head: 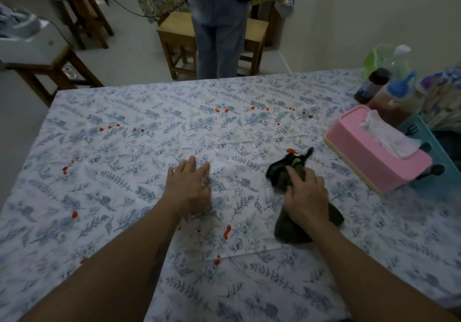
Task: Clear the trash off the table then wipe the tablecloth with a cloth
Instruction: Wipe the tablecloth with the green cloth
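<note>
Right hand [308,197] clamped on dark cloth [294,179], left hand [189,187] beside it, fingers spread flat on tablecloth [124,172].

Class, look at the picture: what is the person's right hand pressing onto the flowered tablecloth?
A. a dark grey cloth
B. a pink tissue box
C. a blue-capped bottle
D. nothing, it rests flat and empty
A: the right hand presses a dark grey cloth onto the flowered tablecloth; the pink tissue box sits apart, untouched.
</note>
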Motion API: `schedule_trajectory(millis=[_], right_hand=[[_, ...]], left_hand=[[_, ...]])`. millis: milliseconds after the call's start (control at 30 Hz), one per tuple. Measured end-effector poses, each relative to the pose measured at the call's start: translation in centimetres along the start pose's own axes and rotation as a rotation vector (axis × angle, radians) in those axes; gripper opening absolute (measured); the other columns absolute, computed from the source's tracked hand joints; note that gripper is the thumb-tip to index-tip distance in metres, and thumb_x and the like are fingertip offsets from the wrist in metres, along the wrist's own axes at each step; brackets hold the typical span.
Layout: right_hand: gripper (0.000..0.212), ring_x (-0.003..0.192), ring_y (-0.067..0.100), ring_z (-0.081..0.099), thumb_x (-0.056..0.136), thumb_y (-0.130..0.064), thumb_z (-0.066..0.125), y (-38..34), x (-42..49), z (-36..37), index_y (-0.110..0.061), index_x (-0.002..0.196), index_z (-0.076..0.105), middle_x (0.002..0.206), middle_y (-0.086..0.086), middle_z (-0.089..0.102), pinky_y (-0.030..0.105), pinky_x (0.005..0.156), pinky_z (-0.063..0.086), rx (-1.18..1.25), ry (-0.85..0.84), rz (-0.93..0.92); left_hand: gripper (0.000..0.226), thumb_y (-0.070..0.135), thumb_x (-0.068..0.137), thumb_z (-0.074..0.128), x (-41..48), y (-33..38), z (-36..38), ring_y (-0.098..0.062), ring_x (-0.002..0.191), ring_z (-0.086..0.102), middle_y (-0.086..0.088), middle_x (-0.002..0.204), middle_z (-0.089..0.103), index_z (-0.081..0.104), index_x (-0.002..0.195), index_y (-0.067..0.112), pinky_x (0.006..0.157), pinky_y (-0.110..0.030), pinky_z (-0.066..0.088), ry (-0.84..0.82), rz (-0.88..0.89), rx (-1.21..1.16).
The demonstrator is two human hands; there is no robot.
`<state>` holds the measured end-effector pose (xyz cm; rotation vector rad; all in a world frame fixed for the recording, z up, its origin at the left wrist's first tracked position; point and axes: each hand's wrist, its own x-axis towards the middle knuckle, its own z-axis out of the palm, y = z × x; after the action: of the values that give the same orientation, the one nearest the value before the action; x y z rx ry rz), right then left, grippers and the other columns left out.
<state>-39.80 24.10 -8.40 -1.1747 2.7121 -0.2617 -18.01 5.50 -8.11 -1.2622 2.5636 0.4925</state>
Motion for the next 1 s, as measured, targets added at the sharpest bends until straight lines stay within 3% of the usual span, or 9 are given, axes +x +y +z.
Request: schedule_trajectory(millis=[133, 233, 400, 533, 700, 800, 1000], right_hand=[[0.057, 0.117, 0.037, 0.037, 0.095, -0.025, 0.047, 0.8, -1.7, -0.8, -0.021, 0.150, 0.033, 0.143, 0.015, 0.033, 0.049, 0.095, 0.044, 0.005, -0.079, 0.078], [0.056, 0.123, 0.039, 0.036, 0.095, -0.021, 0.047, -1.4, -3.6, -0.7, -0.019, 0.150, 0.035, 0.147, 0.016, 0.030, 0.051, 0.100, 0.041, 0.038, -0.113, 0.072], [0.056, 0.127, 0.038, 0.036, 0.095, -0.022, 0.049, -7.6, -8.7, 0.8, -0.019, 0.150, 0.037, 0.152, 0.016, 0.027, 0.049, 0.104, 0.039, 0.050, -0.161, 0.001], [0.053, 0.124, 0.036, 0.037, 0.096, -0.024, 0.050, -13.6, -12.9, 2.7, -0.018, 0.148, 0.041, 0.150, 0.016, 0.031, 0.046, 0.102, 0.041, 0.056, -0.183, -0.128], [0.055, 0.119, 0.037, 0.040, 0.093, -0.025, 0.050, -20.0, -16.8, 5.7, -0.016, 0.146, 0.044, 0.143, 0.019, 0.039, 0.049, 0.100, 0.043, 0.006, -0.163, -0.306], [0.059, 0.119, 0.037, 0.041, 0.088, -0.025, 0.051, -23.5, -18.0, 7.2, -0.020, 0.146, 0.044, 0.143, 0.018, 0.041, 0.049, 0.098, 0.042, -0.047, -0.174, -0.395], [0.056, 0.118, 0.034, 0.040, 0.090, -0.028, 0.048, -22.8, -16.2, 7.4, -0.030, 0.146, 0.045, 0.144, 0.012, 0.043, 0.047, 0.096, 0.041, -0.058, -0.075, -0.364]], left_hand=[[0.055, 0.044, 0.096, 0.036, -1.4, -2.1, -2.0, -0.030, 0.138, 0.041, -0.009, 0.156, 0.039, 0.048, 0.145, 0.022, 0.113, -0.044, 0.034, 0.090, 0.065, -0.188], [0.047, 0.033, 0.094, 0.045, -4.7, -5.5, -2.3, -0.027, 0.131, 0.048, -0.006, 0.148, 0.048, 0.058, 0.136, 0.015, 0.103, -0.038, 0.041, 0.205, 0.047, -0.320], [0.052, 0.032, 0.085, 0.046, -12.5, -12.9, 0.3, -0.025, 0.134, 0.045, -0.006, 0.145, 0.050, 0.062, 0.131, 0.013, 0.109, -0.041, 0.038, 0.438, -0.126, -0.500], [0.057, 0.031, 0.081, 0.048, -18.2, -19.4, 2.6, -0.030, 0.134, 0.044, -0.009, 0.147, 0.049, 0.058, 0.135, 0.015, 0.108, -0.048, 0.038, 0.576, -0.271, -0.442], [0.066, 0.037, 0.081, 0.043, -22.3, -26.2, 5.0, -0.035, 0.139, 0.038, -0.016, 0.154, 0.041, 0.051, 0.141, 0.012, 0.113, -0.056, 0.030, 0.565, -0.442, -0.276], [0.075, 0.046, 0.082, 0.038, -23.1, -27.6, 6.7, -0.032, 0.146, 0.028, -0.014, 0.159, 0.033, 0.041, 0.149, 0.011, 0.120, -0.054, 0.015, 0.474, -0.469, -0.223], [0.076, 0.048, 0.081, 0.041, -22.7, -27.9, 7.5, -0.027, 0.149, 0.024, -0.009, 0.160, 0.032, 0.040, 0.149, 0.014, 0.122, -0.047, 0.008, 0.509, -0.480, -0.221]])
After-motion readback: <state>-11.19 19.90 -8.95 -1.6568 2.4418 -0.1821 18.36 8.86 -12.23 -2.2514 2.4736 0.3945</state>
